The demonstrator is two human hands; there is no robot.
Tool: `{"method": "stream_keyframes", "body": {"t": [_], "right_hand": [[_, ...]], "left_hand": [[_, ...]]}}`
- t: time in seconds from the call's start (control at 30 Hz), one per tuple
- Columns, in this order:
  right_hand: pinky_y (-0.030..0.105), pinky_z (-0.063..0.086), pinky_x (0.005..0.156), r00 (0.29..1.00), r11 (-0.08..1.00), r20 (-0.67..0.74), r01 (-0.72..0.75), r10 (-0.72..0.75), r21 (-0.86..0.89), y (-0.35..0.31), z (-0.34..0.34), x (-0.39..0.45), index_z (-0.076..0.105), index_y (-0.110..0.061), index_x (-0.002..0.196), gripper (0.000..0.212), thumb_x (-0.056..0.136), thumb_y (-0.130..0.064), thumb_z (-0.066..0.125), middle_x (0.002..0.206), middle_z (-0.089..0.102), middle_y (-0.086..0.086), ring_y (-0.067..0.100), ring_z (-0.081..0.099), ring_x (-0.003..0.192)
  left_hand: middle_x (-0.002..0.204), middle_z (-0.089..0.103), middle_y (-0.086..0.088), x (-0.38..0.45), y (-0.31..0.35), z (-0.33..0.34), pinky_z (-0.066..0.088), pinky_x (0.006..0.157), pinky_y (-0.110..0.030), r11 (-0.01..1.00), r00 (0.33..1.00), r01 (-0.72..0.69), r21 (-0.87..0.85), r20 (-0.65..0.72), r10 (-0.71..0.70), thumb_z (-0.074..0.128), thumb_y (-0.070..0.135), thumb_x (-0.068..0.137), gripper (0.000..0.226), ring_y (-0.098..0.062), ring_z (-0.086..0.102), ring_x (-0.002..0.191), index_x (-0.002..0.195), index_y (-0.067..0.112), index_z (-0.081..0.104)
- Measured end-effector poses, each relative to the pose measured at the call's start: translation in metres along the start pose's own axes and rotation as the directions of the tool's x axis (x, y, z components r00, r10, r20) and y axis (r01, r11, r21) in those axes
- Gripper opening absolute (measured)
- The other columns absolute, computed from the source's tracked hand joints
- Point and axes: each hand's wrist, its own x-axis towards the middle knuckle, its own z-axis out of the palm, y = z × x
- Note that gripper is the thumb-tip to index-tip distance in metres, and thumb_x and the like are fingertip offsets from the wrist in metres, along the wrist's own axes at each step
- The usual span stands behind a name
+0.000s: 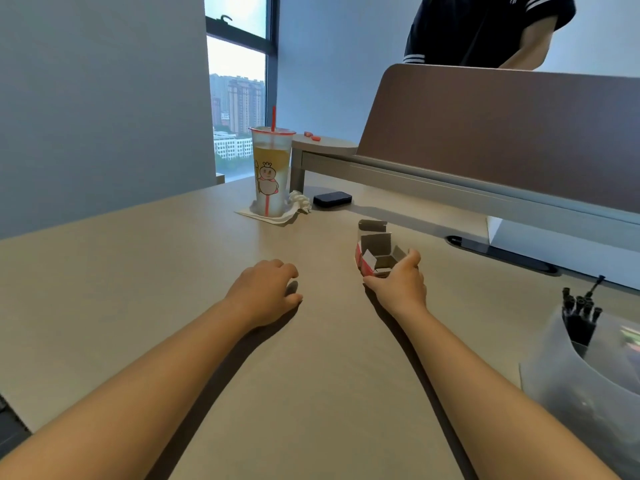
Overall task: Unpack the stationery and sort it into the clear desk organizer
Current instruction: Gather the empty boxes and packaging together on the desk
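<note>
I am looking down over the desk [138,271] with both forearms stretched out across it. My right hand [398,289] is reaching the small red-and-white cardboard box [375,256], which is sitting toward the far right side of the desk with its top flaps standing open; the thumb is lying along the near side of the box and the fingers are curling round its right side, so the hand is gripping it. I cannot tell what is inside the box. My left hand [266,289] is resting on the desk near the middle, well apart from the box, fingers loosely curled under and holding nothing.

At the near right edge of the desk the clear desk organizer [571,375] is standing, partly cut off by the edge of the view, with a cluster of black pens [580,313] upright in one of its compartments.

Toward the far edge, a plastic drink cup [272,168] with a red straw is standing on a white napkin [263,216], and a small black case [332,199] is lying just to its right. A brown divider panel [502,116] is rising along the far right edge, with a person in a dark shirt [485,26] behind it.
</note>
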Motion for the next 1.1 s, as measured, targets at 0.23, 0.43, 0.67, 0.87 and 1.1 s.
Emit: {"method": "stream_keyframes", "body": {"t": [0.23,0.43,0.67,0.87,1.1], "right_hand": [[0.045,0.046,0.096,0.998,0.993,-0.056,-0.034,0.04,0.11,0.031,-0.027,-0.002,0.03,-0.006,0.127,0.071,0.071,-0.014,0.073,0.13,0.044,0.016,0.031,0.046,0.119],[0.039,0.047,0.091,0.989,0.997,-0.124,-0.078,0.076,-0.007,0.048,-0.045,-0.012,0.033,-0.005,0.124,0.059,0.08,-0.028,0.064,0.127,0.047,0.015,0.029,0.046,0.115],[0.04,0.041,0.097,0.987,0.983,-0.107,-0.135,0.122,-0.126,0.047,-0.044,-0.008,0.035,-0.009,0.123,0.054,0.083,-0.038,0.058,0.127,0.049,0.012,0.028,0.042,0.116],[0.04,0.037,0.101,0.991,0.982,-0.085,-0.118,0.106,-0.146,0.049,-0.043,-0.002,0.034,-0.01,0.125,0.058,0.082,-0.039,0.059,0.13,0.048,0.01,0.028,0.042,0.12],[0.025,0.05,0.079,0.999,0.945,0.034,-0.039,0.03,0.325,0.041,-0.043,-0.008,0.035,-0.014,0.125,0.064,0.073,-0.015,0.072,0.122,0.05,0.01,0.019,0.052,0.102]], "left_hand": [[0.137,0.045,-0.008,0.027,0.034,0.012,0.042,0.102,-0.038,0.975,0.999,0.035,-0.218,0.024,-0.031,0.06,0.034,0.083,0.06,-0.024,0.046,0.123,0.134,0.013,0.035],[0.145,0.036,-0.009,0.06,0.064,0.023,0.037,0.103,-0.039,0.929,0.996,0.088,-0.358,0.033,-0.082,0.07,0.035,0.075,0.084,-0.026,0.039,0.129,0.14,0.012,0.023],[0.146,0.036,-0.01,0.106,0.077,0.038,0.037,0.103,-0.046,0.872,0.99,0.138,-0.469,0.052,-0.129,0.074,0.031,0.07,0.094,-0.032,0.04,0.129,0.142,0.015,0.015],[0.131,0.051,-0.014,0.117,0.083,0.044,0.042,0.1,-0.049,0.841,0.99,0.123,-0.526,0.011,-0.138,0.073,0.021,0.072,0.083,-0.032,0.05,0.118,0.138,0.015,0.023],[0.107,0.058,-0.013,0.082,0.073,0.027,0.045,0.068,-0.027,0.815,0.993,0.091,-0.572,-0.01,-0.119,0.069,0.017,0.077,0.042,-0.02,0.053,0.088,0.112,0.009,0.048]]}}
